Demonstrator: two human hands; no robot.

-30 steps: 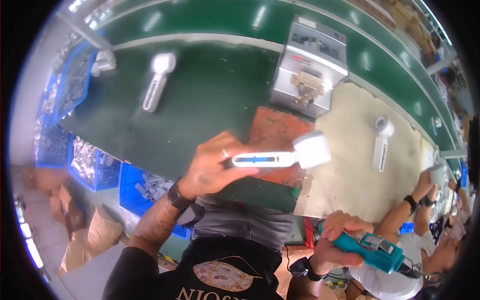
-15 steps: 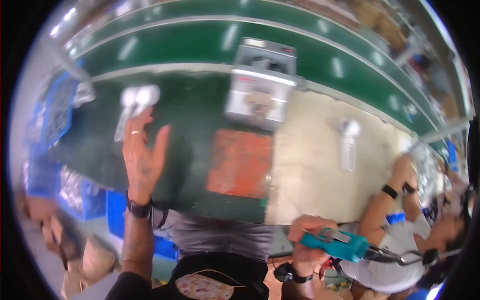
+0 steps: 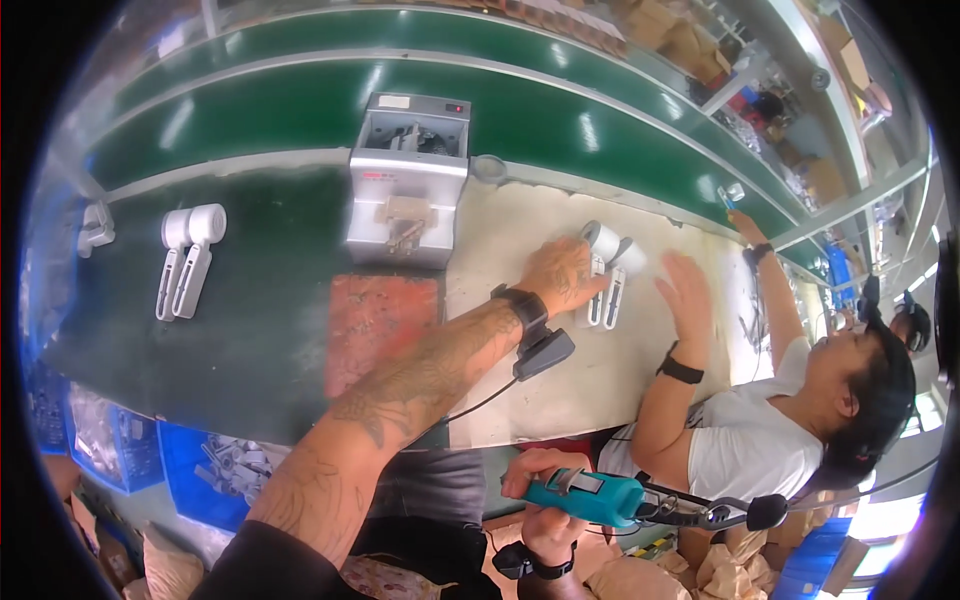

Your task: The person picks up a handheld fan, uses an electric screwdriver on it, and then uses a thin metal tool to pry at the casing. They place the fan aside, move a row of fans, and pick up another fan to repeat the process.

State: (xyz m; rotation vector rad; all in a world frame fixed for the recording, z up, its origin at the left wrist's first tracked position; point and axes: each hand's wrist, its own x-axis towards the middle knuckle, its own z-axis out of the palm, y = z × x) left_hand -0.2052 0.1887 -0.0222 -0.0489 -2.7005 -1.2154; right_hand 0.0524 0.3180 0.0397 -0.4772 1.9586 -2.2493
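My left hand point(image 3: 560, 278) reaches across to the cream mat. Its fingers are curled at the handle of a white part with a round head point(image 3: 598, 240); the fingertips are partly hidden. Close beside that lies a second such white part point(image 3: 615, 296), its head blurred. In my right hand point(image 3: 545, 500), low at the front, is a teal electric screwdriver point(image 3: 590, 497), which points right. Another two white round-headed parts point(image 3: 190, 255) lie side by side on the green surface at the left.
A grey screw feeder point(image 3: 408, 190) stands at the back centre, behind a red mat point(image 3: 370, 325). At the right sits a co-worker, whose open hand point(image 3: 687, 295) is near the white parts. Blue bins point(image 3: 190, 480) with parts are at the lower left.
My left hand has moved from the left pair to the cream mat, where two white parts now lie instead of one. A co-worker's hand is raised nearby. The view has shifted right.
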